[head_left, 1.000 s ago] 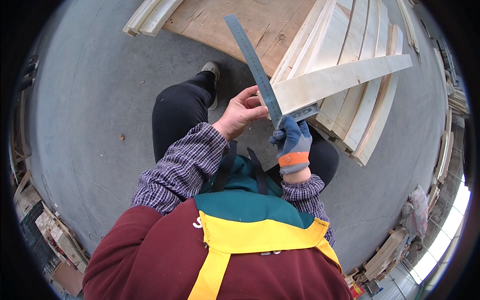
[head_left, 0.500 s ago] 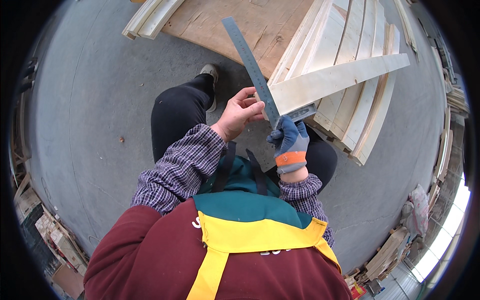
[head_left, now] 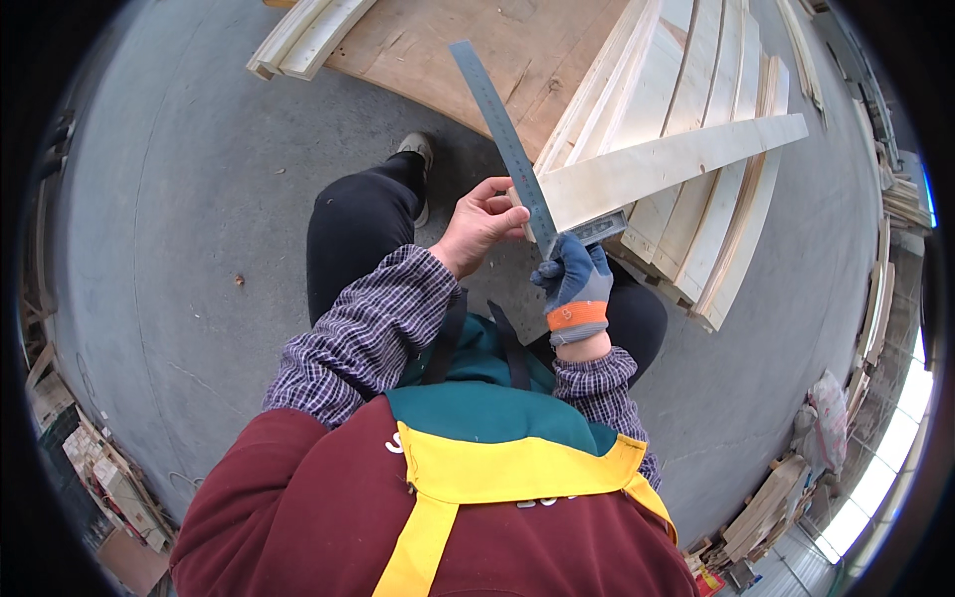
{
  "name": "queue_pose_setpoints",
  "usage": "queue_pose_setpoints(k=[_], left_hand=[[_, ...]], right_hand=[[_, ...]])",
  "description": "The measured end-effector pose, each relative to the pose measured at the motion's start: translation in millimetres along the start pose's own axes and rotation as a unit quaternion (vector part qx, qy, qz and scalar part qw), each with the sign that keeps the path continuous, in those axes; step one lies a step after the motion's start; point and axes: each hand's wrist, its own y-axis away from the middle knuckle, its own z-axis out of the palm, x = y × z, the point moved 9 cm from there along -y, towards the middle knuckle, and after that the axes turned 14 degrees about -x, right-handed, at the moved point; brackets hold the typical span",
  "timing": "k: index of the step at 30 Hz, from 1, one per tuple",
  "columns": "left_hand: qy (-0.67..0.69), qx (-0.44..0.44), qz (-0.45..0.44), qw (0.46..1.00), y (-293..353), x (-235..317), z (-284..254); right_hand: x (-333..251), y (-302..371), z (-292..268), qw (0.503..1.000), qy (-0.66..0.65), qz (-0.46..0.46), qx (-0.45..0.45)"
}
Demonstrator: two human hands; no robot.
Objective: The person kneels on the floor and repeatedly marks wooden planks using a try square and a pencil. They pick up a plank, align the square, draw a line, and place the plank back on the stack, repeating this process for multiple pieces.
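A long, pale wooden board (head_left: 676,159) lies slantwise over a stack of similar boards. Its near end is pinched between the thumb and fingers of my bare left hand (head_left: 481,227). Across that end runs the steel blade of a try square (head_left: 502,129), pointing away to the upper left, its grey stock along the board's near edge. In a blue and grey glove with an orange cuff, my right hand (head_left: 575,279) is closed around the square's corner. The fingertips of my left hand behind the board are partly hidden.
The stacked boards (head_left: 721,214) rest fanned out on a brown wooden tabletop (head_left: 438,50), jutting past its near edge. More strips (head_left: 308,38) lie at its far left corner. Beneath is grey concrete floor (head_left: 219,239). Wood piles (head_left: 771,507) line the right side.
Both hands keep their hold on the board and the square. The view has shifted slightly; the square's blade stays across the board's end.
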Motion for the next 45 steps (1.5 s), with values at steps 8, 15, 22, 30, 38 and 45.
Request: queue_pose_setpoints(k=[8,15,22,30,38,45], left_hand=[[0.003,-0.009,0.002,1.0,2,4,5],[-0.028,0.014,0.004,1.0,1,10,7],[-0.036,0.02,0.036,0.999,1,15,13],[-0.042,0.02,0.037,0.998,0,14,12],[-0.04,0.016,0.039,0.998,0,14,10],[-0.032,0.009,0.039,0.999,1,17,13]], right_hand=[[1,0,0,1.0,0.001,0.008,0.007],[0,1,1,1.0,0.004,0.012,0.009],[-8,11,-8,0.999,-0.002,0.029,-0.027],[-69,60,-5,0.986,0.063,-0.105,-0.114],[-78,22,26,0.937,0.27,-0.172,-0.141],[-68,11,21,0.927,0.314,-0.144,-0.149]])
